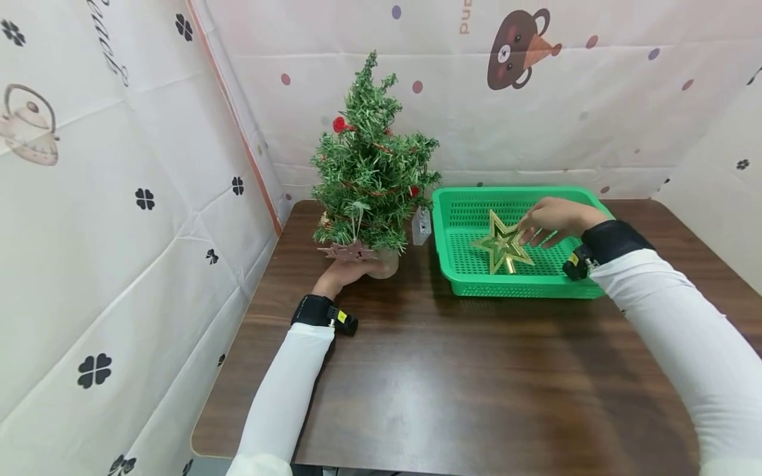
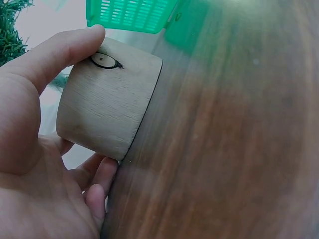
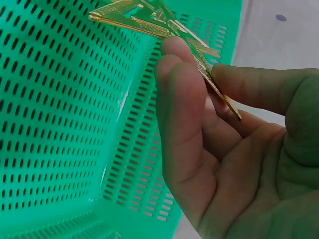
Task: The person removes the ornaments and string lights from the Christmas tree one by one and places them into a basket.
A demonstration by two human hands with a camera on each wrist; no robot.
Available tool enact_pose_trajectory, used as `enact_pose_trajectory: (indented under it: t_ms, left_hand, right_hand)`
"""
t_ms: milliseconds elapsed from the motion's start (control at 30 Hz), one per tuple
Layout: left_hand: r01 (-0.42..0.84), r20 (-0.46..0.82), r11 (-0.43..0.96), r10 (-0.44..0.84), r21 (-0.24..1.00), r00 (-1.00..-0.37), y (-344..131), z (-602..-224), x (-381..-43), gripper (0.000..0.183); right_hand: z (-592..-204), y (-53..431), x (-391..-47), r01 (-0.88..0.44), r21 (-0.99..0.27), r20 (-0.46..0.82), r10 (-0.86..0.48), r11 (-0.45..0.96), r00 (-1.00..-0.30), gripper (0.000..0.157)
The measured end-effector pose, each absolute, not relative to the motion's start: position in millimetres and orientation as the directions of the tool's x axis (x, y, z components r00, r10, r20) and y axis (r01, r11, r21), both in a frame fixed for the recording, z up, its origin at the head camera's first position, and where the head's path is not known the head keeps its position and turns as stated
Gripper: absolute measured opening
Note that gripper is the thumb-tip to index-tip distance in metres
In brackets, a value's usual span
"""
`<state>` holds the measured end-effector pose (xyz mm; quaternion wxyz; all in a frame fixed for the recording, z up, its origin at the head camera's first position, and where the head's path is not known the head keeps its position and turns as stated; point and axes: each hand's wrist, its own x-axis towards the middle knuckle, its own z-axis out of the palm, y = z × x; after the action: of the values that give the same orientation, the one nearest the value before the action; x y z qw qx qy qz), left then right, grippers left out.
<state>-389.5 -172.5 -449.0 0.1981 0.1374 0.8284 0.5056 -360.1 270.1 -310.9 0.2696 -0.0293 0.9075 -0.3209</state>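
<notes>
A small artificial Christmas tree (image 1: 376, 165) stands upright at the back of the table, with red ornaments and a garland on it. My left hand (image 1: 348, 272) grips its round wooden base (image 2: 107, 102) low down; in the left wrist view the thumb lies over the side and several fingers reach beneath or behind it. A gold star tree topper (image 1: 503, 243) with a short stem is over the green basket (image 1: 530, 289). One of the star's points is pinched between thumb and fingers of my right hand (image 1: 556, 218), as the right wrist view shows.
A pinkish-brown flat ornament (image 1: 348, 251) hangs from a low branch just above the left hand. Between tree and basket is a small clear plastic piece (image 1: 421, 226). Patterned cloth (image 1: 333, 79) closes off the back and sides of the brown wooden table (image 1: 428, 370).
</notes>
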Motion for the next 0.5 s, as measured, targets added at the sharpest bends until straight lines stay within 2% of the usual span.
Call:
enact_pose_trajectory:
  t_ms: [100, 200, 300, 333, 500]
  left_hand:
    - [0.015, -0.200, 0.456, 0.418, 0.890, -0.886, -174.4, -448.7, -388.8, 0.086]
    - [0.000, -0.208, 0.449, 0.415, 0.894, -0.886, -173.8, -449.3, -388.4, 0.085]
    - [-0.013, -0.215, 0.444, 0.408, 0.896, -0.887, -174.6, -448.3, -388.4, 0.076]
    - [-0.015, -0.217, 0.443, 0.409, 0.897, -0.886, -174.6, -448.4, -388.9, 0.071]
    - [-0.024, -0.232, 0.453, 0.411, 0.891, -0.882, -174.2, -449.9, -391.0, 0.079]
  right_hand:
    - [-313.0, 263.3, -366.1, 0.124, -0.589, -0.488, -0.229, 0.799, -0.842, 0.052]
    - [-314.7, 261.1, -368.2, 0.124, -0.586, -0.484, -0.223, 0.801, -0.846, 0.050]
    - [-313.9, 260.2, -369.2, 0.093, -0.560, -0.470, -0.224, 0.823, -0.854, 0.047]
    - [-313.8, 260.4, -369.6, 0.074, -0.539, -0.466, -0.225, 0.839, -0.856, 0.046]
    - [-318.3, 263.1, -373.0, -0.032, -0.368, -0.481, -0.220, 0.929, -0.849, 0.040]
